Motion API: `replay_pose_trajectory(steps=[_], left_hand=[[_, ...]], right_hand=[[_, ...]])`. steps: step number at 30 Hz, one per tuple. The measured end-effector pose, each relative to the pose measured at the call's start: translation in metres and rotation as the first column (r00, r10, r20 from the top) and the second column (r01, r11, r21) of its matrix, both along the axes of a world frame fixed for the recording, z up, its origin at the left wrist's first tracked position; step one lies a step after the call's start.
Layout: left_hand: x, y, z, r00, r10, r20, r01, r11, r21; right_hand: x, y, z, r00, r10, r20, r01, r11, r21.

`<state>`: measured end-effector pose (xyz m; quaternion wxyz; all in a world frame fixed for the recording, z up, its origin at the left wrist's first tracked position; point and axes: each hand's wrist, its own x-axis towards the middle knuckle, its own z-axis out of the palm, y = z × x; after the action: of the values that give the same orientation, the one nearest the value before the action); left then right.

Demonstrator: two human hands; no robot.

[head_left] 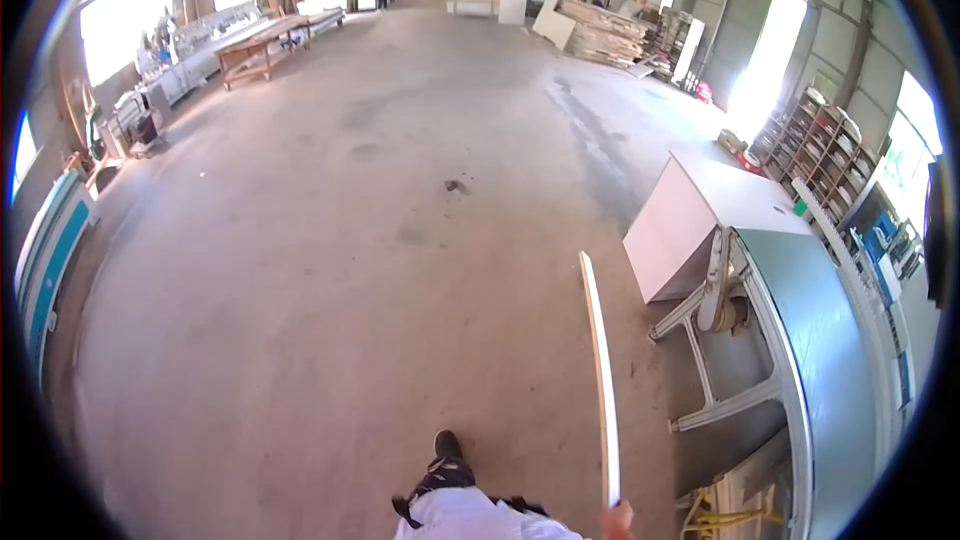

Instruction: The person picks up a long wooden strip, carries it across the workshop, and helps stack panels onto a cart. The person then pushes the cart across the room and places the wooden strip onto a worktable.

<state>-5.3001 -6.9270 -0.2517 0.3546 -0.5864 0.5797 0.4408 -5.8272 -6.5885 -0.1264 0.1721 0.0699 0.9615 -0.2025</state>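
A long, narrow white strip (602, 380) points forward over the concrete floor, to the right of my body. Its near end is in my right hand (617, 520), whose fingers are closed around it at the bottom edge of the view. The strip's far end is to the left of a white cabinet-like box and does not appear to touch it. My left hand is not visible.
To the right stand a white box (690, 210), a machine table (810, 310) with metal legs, and shelves (815, 150). A teal-and-white machine (50, 270) is at left. Farther off are a wooden workbench (262, 43) and stacked boards (600, 32).
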Motion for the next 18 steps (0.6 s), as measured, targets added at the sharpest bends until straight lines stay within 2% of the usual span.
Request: replay_pose_trajectory(steps=[2,3,4,5,6,7,9,10,12,14,15,16,17,18], left_hand=[[-0.129,-0.163,0.001,0.963,-0.244,-0.118,0.223,0.960,-0.169],[-0.215,-0.252,0.028,0.954,-0.239,-0.182,0.187,0.947,-0.263],[-0.307,-0.333,0.057,0.980,0.077,-0.185,-0.135,0.935,-0.329],[-0.380,-0.418,0.051,0.898,-0.014,-0.440,-0.223,0.848,-0.482],[-0.481,-0.489,0.151,0.822,-0.081,-0.564,-0.248,0.840,-0.482],[-0.560,-0.561,0.171,0.591,-0.054,-0.805,-0.434,0.820,-0.374],[-0.698,-0.673,0.244,0.322,-0.125,-0.938,-0.495,0.822,-0.280],[-0.743,-0.717,0.250,0.301,-0.135,-0.944,-0.505,0.817,-0.278],[-0.828,-0.807,0.256,0.244,-0.134,-0.960,-0.554,0.794,-0.252],[-0.867,-0.870,0.233,0.613,-0.189,-0.767,-0.366,0.792,-0.488],[-0.876,-0.900,0.201,0.807,-0.252,-0.534,-0.211,0.721,-0.660],[-0.874,-0.919,0.181,0.822,-0.208,-0.530,-0.172,0.796,-0.580],[-0.861,-0.941,0.121,0.918,-0.149,-0.367,-0.070,0.851,-0.520],[-0.858,-0.941,0.112,0.967,-0.023,-0.255,-0.075,0.927,-0.368]], right_hand=[[-0.058,-0.091,0.011,1.000,0.003,-0.008,-0.003,1.000,-0.016],[-0.081,-0.143,0.034,0.999,0.023,-0.023,-0.023,1.000,-0.015],[-0.100,-0.193,0.047,0.999,0.036,-0.035,-0.037,0.999,-0.024],[-0.125,-0.234,0.041,0.999,0.032,-0.031,-0.033,0.999,-0.036],[-0.161,-0.279,0.031,0.999,0.028,-0.038,-0.030,0.998,-0.052],[-0.194,-0.319,0.014,0.996,0.055,-0.064,-0.059,0.996,-0.062],[-0.264,-0.382,-0.060,0.990,0.134,-0.038,-0.136,0.989,-0.055],[-0.310,-0.413,-0.094,0.983,0.182,-0.028,-0.184,0.982,-0.042],[-0.446,-0.491,-0.118,0.976,0.206,-0.069,-0.209,0.977,-0.043],[-0.571,-0.585,-0.126,0.968,0.238,-0.086,-0.243,0.968,-0.057],[-0.593,-0.635,-0.136,0.971,0.235,-0.054,-0.239,0.968,-0.077],[-0.598,-0.671,-0.139,0.974,0.226,0.000,-0.225,0.971,-0.084],[-0.611,-0.694,-0.132,0.972,0.228,0.049,-0.225,0.972,-0.070],[-0.642,-0.772,-0.029,0.993,0.118,0.023,-0.114,0.984,-0.139]])
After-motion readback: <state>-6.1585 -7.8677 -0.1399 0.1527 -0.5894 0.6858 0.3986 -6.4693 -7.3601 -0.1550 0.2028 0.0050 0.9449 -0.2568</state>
